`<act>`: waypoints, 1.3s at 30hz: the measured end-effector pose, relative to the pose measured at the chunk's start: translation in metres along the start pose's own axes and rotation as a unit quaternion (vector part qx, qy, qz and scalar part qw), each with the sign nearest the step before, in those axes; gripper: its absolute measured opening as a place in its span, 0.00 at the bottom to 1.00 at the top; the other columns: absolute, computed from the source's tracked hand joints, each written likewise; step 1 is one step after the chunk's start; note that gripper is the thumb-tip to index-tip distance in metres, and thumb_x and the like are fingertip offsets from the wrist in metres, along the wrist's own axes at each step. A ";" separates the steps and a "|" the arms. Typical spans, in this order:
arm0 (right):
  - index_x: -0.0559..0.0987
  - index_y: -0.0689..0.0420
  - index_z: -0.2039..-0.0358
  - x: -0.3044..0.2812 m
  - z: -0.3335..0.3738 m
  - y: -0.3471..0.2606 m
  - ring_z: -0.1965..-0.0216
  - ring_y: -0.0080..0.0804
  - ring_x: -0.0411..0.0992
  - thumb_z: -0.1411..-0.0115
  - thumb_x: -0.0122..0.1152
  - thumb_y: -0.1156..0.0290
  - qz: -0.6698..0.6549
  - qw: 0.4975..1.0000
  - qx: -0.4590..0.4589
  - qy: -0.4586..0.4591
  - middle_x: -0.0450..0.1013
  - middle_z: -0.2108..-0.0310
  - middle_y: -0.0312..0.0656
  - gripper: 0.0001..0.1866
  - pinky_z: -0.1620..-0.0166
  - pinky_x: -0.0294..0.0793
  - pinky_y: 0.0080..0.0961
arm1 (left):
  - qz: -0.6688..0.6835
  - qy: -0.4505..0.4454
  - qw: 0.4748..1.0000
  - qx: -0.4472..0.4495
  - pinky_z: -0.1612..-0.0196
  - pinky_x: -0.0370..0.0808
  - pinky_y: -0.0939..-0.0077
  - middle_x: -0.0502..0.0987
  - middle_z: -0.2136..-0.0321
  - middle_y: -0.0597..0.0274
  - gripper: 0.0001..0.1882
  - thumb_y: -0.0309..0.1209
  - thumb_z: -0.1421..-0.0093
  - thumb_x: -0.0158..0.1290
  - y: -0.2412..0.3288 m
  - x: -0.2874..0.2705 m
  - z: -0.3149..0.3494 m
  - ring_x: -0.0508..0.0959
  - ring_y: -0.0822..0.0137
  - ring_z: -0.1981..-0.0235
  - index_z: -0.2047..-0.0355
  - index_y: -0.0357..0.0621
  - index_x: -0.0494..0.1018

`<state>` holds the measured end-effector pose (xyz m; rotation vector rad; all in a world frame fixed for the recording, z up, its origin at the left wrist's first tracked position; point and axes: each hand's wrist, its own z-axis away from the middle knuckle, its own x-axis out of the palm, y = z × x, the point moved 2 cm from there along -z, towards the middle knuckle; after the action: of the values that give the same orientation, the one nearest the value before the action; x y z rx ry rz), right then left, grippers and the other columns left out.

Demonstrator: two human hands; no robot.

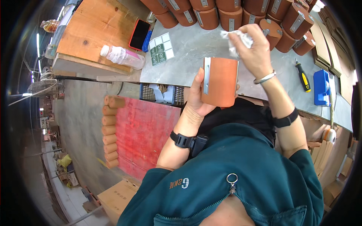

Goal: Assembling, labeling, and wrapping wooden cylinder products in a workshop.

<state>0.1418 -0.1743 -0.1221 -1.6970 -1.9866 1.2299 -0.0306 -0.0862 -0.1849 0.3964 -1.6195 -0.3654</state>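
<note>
My left hand (197, 94) is wrapped round the side and base of a reddish-brown cylinder (222, 81). A metal strip runs up the cylinder's left side, and it is held upright in front of my body, near the worktable's front edge. Just above and to the right of it, my right hand (258, 47) pinches a crumpled white cloth (241, 40). The cloth is apart from the cylinder. Some of my left fingers are hidden behind the cylinder. On the grey tabletop (188, 45) lies a sheet of green and white stickers (161, 49).
Several similar cylinders (230, 19) stand stacked along the far edge. A yellow-black screwdriver (302, 76) and a blue plastic holder (321, 88) lie at the right. Left are a plastic bottle (122, 56) and a phone (140, 34). A basket (176, 96) sits below the table edge.
</note>
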 end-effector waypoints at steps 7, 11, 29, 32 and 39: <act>0.78 0.63 0.65 -0.032 0.041 0.003 0.66 0.30 0.72 0.39 0.69 0.70 -0.023 0.991 0.124 0.040 0.72 0.67 0.41 0.10 0.60 0.71 0.26 | 0.103 0.122 0.986 0.048 0.44 0.75 0.48 0.71 0.42 0.47 0.46 0.69 0.37 0.46 0.003 -0.012 0.000 0.74 0.48 0.43 0.33 0.45 0.62; 0.76 0.63 0.65 -0.038 0.056 0.001 0.66 0.31 0.72 0.38 0.68 0.72 -0.015 0.992 0.122 0.037 0.72 0.67 0.41 0.10 0.60 0.71 0.25 | 0.062 0.119 0.990 0.035 0.41 0.73 0.47 0.71 0.41 0.48 0.48 0.71 0.39 0.46 0.012 -0.010 0.002 0.72 0.48 0.41 0.33 0.45 0.62; 0.80 0.62 0.63 -0.021 0.025 0.005 0.66 0.24 0.73 0.38 0.69 0.70 -0.075 0.990 0.099 0.064 0.74 0.67 0.37 0.09 0.60 0.73 0.23 | 0.139 0.161 0.977 0.023 0.46 0.74 0.52 0.66 0.39 0.38 0.45 0.66 0.37 0.46 0.007 0.003 -0.004 0.69 0.45 0.39 0.32 0.44 0.61; 0.80 0.62 0.62 -0.028 0.028 0.006 0.65 0.23 0.73 0.37 0.69 0.69 -0.084 0.986 0.123 0.077 0.74 0.67 0.36 0.10 0.59 0.73 0.23 | 0.162 0.007 0.987 0.009 0.46 0.74 0.50 0.66 0.40 0.39 0.44 0.66 0.36 0.45 0.007 -0.014 -0.004 0.71 0.45 0.42 0.32 0.44 0.61; 0.81 0.62 0.62 -0.027 0.027 -0.008 0.64 0.23 0.74 0.37 0.68 0.71 -0.111 0.987 0.104 0.058 0.75 0.66 0.37 0.08 0.60 0.74 0.23 | 0.128 0.084 0.988 -0.011 0.45 0.75 0.46 0.73 0.44 0.43 0.43 0.67 0.34 0.42 0.009 -0.010 -0.008 0.75 0.44 0.46 0.34 0.45 0.64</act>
<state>0.1263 -0.2096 -0.1245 -1.3748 -1.8480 1.1855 -0.0223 -0.0741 -0.1887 0.1932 -1.4791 -0.1514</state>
